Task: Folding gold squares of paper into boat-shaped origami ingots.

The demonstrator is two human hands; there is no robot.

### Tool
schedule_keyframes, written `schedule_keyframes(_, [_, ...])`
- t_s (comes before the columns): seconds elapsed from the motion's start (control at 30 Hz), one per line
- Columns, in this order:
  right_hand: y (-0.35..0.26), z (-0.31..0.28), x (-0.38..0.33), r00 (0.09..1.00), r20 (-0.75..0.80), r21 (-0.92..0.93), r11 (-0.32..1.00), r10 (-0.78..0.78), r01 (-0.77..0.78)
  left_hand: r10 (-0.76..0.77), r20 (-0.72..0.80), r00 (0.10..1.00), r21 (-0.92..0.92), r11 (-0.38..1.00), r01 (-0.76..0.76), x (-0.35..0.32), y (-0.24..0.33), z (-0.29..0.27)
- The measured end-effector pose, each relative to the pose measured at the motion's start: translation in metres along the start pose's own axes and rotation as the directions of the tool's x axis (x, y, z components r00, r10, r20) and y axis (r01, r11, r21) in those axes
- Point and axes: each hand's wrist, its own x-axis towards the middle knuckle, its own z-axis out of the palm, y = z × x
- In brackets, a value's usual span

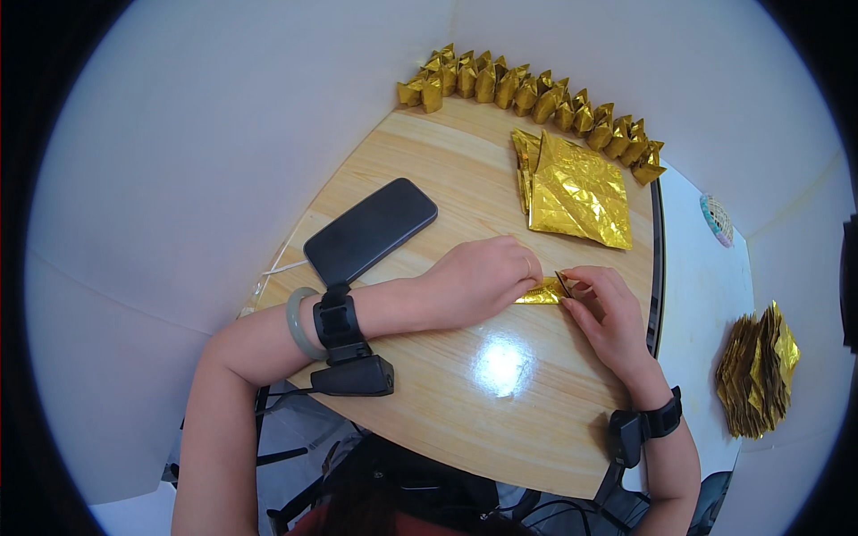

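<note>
A small strip of folded gold foil paper (540,296) lies on the wooden table between my hands. My left hand (487,279) is closed over its left end, fingers curled and pressing it to the tabletop. At the right end, my right hand (605,308) pinches the foil between thumb and fingers, where a dark-looking edge stands up. Just beyond my hands rest larger gold foil sheets (581,192), creased and overlapping. Part of the strip is hidden under my left fingers.
Folded gold foil pieces (527,94) stand in a row along the table's far edge. A black phone (371,230) with a white cable lies left. Right of the wooden table (429,375), a white surface holds a stack of folded gold foil (758,373) and a small woven item (717,220).
</note>
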Motion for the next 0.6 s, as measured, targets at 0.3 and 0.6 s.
schedule_keyframes(0.3, [-0.0025,-0.0013,0.0005,1.000,0.018,0.018,1.000,0.014,-0.014,-0.227,-0.026,0.974,-0.192,0.957,0.218,0.0055,-0.0006,-0.0043])
schedule_keyframes(0.6, [-0.0006,-0.0016,0.0001,0.998,0.039,-0.011,0.999,-0.043,0.043,-0.063,0.034,0.997,-0.109,0.992,0.066,0.0042,0.0077,-0.0105])
